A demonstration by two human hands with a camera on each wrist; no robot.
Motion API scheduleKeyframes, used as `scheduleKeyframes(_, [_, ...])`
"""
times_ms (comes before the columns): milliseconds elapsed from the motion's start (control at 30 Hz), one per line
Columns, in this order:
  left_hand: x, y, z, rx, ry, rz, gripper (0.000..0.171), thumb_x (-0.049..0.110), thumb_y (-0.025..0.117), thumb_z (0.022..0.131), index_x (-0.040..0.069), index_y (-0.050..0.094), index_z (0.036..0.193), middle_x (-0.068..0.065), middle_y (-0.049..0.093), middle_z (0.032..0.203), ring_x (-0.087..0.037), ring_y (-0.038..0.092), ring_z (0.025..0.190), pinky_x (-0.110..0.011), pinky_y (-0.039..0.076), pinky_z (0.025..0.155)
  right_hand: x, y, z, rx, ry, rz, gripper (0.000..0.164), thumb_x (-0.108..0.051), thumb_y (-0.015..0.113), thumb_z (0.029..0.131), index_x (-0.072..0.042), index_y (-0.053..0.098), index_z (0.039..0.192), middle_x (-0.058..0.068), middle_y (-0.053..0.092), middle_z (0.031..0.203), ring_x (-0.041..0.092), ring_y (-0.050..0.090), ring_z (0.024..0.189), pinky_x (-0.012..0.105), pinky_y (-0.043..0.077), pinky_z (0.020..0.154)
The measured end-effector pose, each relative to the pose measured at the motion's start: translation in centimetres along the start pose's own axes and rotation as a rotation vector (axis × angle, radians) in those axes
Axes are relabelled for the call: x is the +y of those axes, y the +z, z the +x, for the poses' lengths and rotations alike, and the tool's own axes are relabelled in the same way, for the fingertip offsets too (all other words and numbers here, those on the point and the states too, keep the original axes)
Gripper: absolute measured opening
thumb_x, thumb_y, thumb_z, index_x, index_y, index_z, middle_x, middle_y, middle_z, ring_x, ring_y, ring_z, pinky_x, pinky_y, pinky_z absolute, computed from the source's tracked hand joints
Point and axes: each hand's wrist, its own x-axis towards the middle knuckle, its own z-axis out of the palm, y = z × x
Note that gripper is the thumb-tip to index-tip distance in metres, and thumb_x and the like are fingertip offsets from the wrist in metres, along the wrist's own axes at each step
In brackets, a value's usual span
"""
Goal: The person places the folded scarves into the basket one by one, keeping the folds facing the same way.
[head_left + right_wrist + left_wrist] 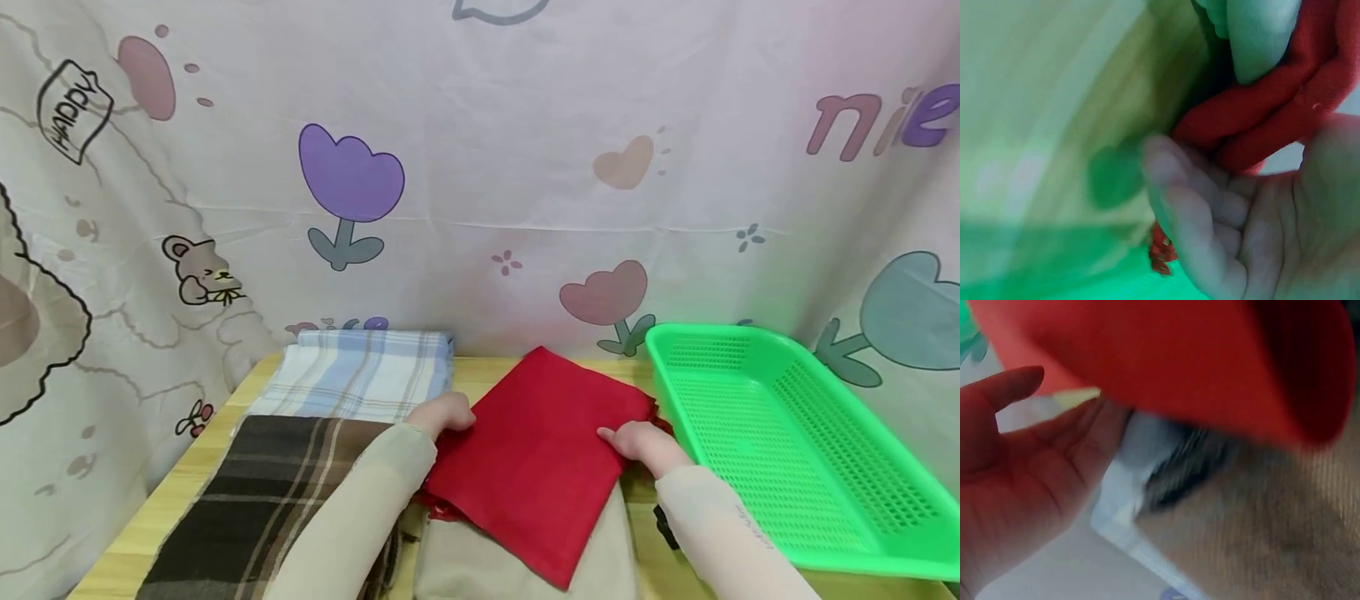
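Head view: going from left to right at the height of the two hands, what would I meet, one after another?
At that height: dark brown plaid cloth → left hand → red folded cloth → right hand → green plastic basket.

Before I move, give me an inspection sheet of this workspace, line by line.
Surface: light wood-look table.
Job's things: red cloth over a beige cloth; brown plaid cloth and blue-and-white plaid cloth at left; green basket at right.
Clutter: small black item beside the right sleeve, too hidden to identify.
Grippers: left hand touches the red cloth's left edge; right hand grips its right edge.
Cables: nothing seen.
Surroundings: printed backdrop with flowers and hearts.
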Motion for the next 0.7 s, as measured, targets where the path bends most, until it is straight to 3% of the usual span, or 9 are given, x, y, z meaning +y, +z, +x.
scheduleKeyframes(100, [-1.3,1.9,2.1,-0.008,0.02,0.039,0.029,0.032,0.047,0.088,0.008,0.061,0.08,-0.005,0.059,0.082,-0.02,0.05,0.07,-0.033,0.043,0.067,0.1,0.2,-0.1,-0.002,-0.023,0.226,0.056,-0.035,0.043,0.095,0.017,0.051,0.115,0.028,0.055,0.106,0.027,0.061,0.069,0.038,0.054,0.062])
scheduleKeyframes(167, [-1.3,2.2,2.1,0.005,0.072,0.02,0.029,0.033,0.044,0.087,0.011,0.058,0.077,-0.004,0.056,0.078,-0.019,0.047,0.067,-0.033,0.04,0.064,0.1,0.4,0.2,0.004,-0.045,0.41,0.057,-0.03,0.045,0.094,0.02,0.042,0.121,0.03,0.052,0.112,0.026,0.061,0.075,0.037,0.054,0.062])
scheduleKeyframes(267, [1.4,0.4,-1.0,0.013,0.042,-0.064,0.023,0.025,0.046,0.087,0.008,0.06,0.079,-0.005,0.06,0.08,-0.02,0.049,0.069,-0.034,0.043,0.067,-0.3,0.7,0.6,-0.013,-0.082,0.711,0.055,-0.022,0.045,0.094,0.02,0.034,0.127,0.027,0.05,0.117,0.02,0.059,0.083,0.033,0.054,0.07])
scheduleKeyframes(333, [4.1,-1.5,-4.3,0.041,0.02,-0.151,0.017,0.017,0.049,0.085,0.004,0.06,0.083,-0.009,0.061,0.084,-0.022,0.051,0.071,-0.034,0.045,0.069,-0.6,0.9,0.9,0.004,-0.094,0.891,0.048,-0.016,0.044,0.093,0.018,0.034,0.125,0.023,0.051,0.114,0.016,0.058,0.084,0.028,0.051,0.073])
scheduleKeyframes(400, [6.7,-3.6,-7.6,0.058,-0.024,-0.239,0.019,0.01,0.049,0.086,-0.004,0.059,0.095,-0.014,0.062,0.094,-0.024,0.053,0.08,-0.036,0.046,0.077,-1.1,1.0,1.1,0.046,-0.104,1.002,0.046,-0.012,0.042,0.092,0.017,0.032,0.127,0.022,0.049,0.116,0.019,0.057,0.09,0.029,0.05,0.08])
scheduleKeyframes(467, [8.1,-5.2,-9.4,0.045,-0.033,-0.346,0.023,0.008,0.05,0.088,-0.007,0.056,0.105,-0.018,0.06,0.103,-0.026,0.056,0.087,-0.037,0.047,0.082,-1.4,0.6,1.2,0.108,-0.112,1.04,0.048,-0.009,0.041,0.091,0.018,0.029,0.13,0.024,0.045,0.12,0.023,0.055,0.094,0.03,0.048,0.081])
scheduleKeyframes(533, [8.5,-6.6,-10.2,-0.017,-0.017,-0.464,0.027,0.008,0.049,0.09,-0.008,0.052,0.112,-0.018,0.058,0.108,-0.025,0.057,0.09,-0.036,0.048,0.083,-1.7,-0.5,0.9,0.146,-0.134,1.018,0.055,-0.009,0.039,0.092,0.017,0.021,0.136,0.028,0.038,0.129,0.028,0.052,0.103,0.033,0.047,0.085])
scheduleKeyframes(633, [8.1,-8.2,-10.8,-0.183,-0.008,-0.68,0.027,0.01,0.049,0.093,-0.006,0.053,0.114,-0.012,0.06,0.103,-0.019,0.061,0.085,-0.031,0.052,0.076,-2.0,-2.6,0.2,0.2,-0.171,0.919,0.051,-0.01,0.042,0.092,0.015,0.027,0.134,0.029,0.042,0.125,0.025,0.055,0.094,0.03,0.049,0.077])
scheduleKeyframes(700, [7.6,-8.6,-11.3,-0.32,-0.019,-0.754,0.021,0.013,0.047,0.095,-0.002,0.057,0.105,-0.006,0.062,0.091,-0.012,0.059,0.071,-0.024,0.051,0.063,-2.0,-3.7,-0.1,0.246,-0.196,0.831,0.047,-0.01,0.045,0.092,0.014,0.034,0.13,0.028,0.048,0.118,0.023,0.056,0.086,0.03,0.049,0.072])
